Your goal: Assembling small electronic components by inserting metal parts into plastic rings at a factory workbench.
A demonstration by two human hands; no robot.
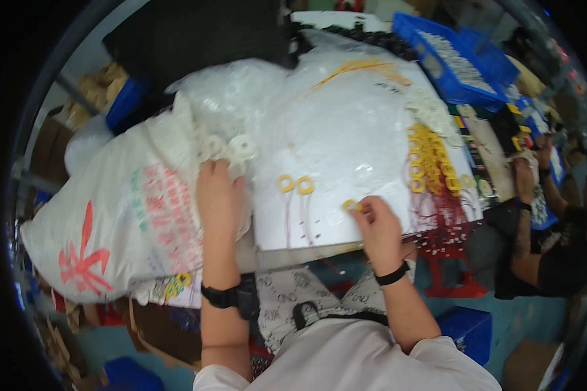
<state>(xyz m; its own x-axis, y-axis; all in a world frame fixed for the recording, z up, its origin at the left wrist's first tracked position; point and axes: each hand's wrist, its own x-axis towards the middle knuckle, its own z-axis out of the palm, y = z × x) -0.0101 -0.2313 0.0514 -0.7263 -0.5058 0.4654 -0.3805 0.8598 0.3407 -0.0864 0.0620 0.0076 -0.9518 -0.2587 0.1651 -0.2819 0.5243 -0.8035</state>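
My left hand [219, 195] reaches into a heap of white ring-shaped parts [227, 148] spilling from a clear plastic bag, its fingers curled among them. My right hand [377, 225] pinches a small yellow ring [351, 205] on the white table top [346, 150]. Two yellow rings with thin wires [295, 185] lie side by side on the white surface between my hands. A row of several yellow rings [429, 159] with red wires hanging off the edge lies at the right of the table.
A big white sack with red print [120, 215] lies at the left. Blue crates [450, 58] stand at the far right. Another person's hand [523, 171] works at the right edge. A red stool [447, 270] and blue bin [469, 329] stand below.
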